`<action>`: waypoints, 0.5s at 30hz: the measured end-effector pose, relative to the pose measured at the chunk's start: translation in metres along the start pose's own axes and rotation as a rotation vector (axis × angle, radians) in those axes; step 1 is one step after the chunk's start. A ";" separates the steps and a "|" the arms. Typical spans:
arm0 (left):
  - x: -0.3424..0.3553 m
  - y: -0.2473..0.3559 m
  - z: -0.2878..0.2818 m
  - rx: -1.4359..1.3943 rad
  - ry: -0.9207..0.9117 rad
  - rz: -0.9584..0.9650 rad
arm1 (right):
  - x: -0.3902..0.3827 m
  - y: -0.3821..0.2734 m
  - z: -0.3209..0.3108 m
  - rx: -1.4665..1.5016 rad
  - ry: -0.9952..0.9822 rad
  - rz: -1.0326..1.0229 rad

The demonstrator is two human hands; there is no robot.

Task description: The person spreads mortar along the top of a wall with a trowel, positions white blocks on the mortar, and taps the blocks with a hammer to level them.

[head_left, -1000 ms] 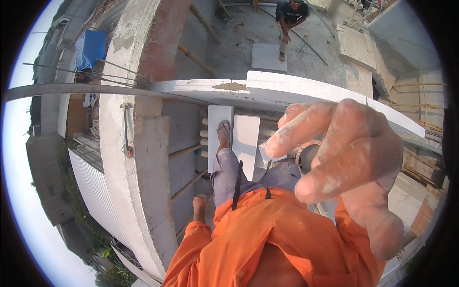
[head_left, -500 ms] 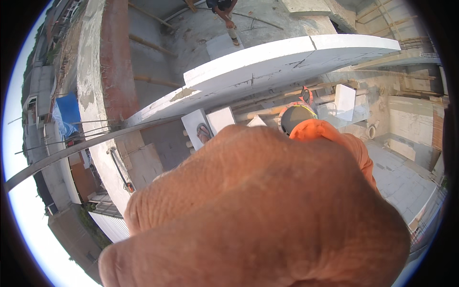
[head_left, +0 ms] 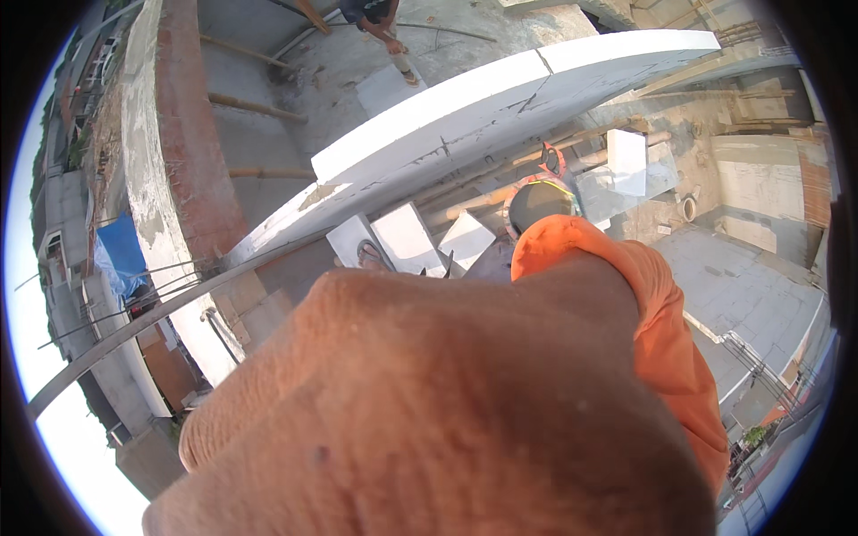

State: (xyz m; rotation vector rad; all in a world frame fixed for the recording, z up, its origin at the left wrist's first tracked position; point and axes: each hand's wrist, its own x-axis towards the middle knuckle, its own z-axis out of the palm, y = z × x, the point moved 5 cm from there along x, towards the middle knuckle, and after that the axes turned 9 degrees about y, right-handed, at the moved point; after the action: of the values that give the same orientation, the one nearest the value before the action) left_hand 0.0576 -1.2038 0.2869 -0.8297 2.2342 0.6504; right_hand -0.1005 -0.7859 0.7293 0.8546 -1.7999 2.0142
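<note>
My right hand (head_left: 402,402) is raised very close to the camera and fills the lower middle. Its back and bent knuckles face up, and the fingers run toward the lower left. The fingertips are cut off or hidden, so whether they hold anything does not show. A loose orange sleeve (head_left: 675,357) covers the forearm behind the wrist. My left hand is out of the picture. Past the wrist stands a round bucket (head_left: 541,204) with grey contents. A sandalled foot (head_left: 371,255) rests among white blocks (head_left: 407,237) beside a white block wall (head_left: 429,134).
Beyond the wall, another person (head_left: 380,31) bends over a pale slab on the floor. A long bar (head_left: 125,332) crosses the left side. Bamboo poles (head_left: 474,205) lie along the wall's foot. An upright white block (head_left: 626,163) stands right of the bucket.
The view has shifted, so the wall and bucket sit higher and further left. My right hand has turned and shifted left and down, showing more of the wrist and orange sleeve.
</note>
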 end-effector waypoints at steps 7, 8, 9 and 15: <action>-0.001 0.002 -0.007 0.011 0.000 -0.016 | 0.006 0.008 -0.012 0.023 0.004 0.023; -0.003 0.001 -0.009 0.011 0.000 -0.022 | 0.009 0.009 -0.013 0.026 0.010 0.029; -0.003 0.000 -0.013 0.009 0.004 -0.028 | 0.011 0.010 -0.013 0.034 0.007 0.020; -0.002 0.008 -0.012 0.001 -0.009 -0.047 | 0.009 0.018 -0.021 0.036 0.008 0.021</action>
State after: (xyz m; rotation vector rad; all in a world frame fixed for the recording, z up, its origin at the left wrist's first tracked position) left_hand 0.0481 -1.2049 0.2974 -0.8740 2.2001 0.6300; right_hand -0.1231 -0.7700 0.7201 0.8407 -1.7809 2.0660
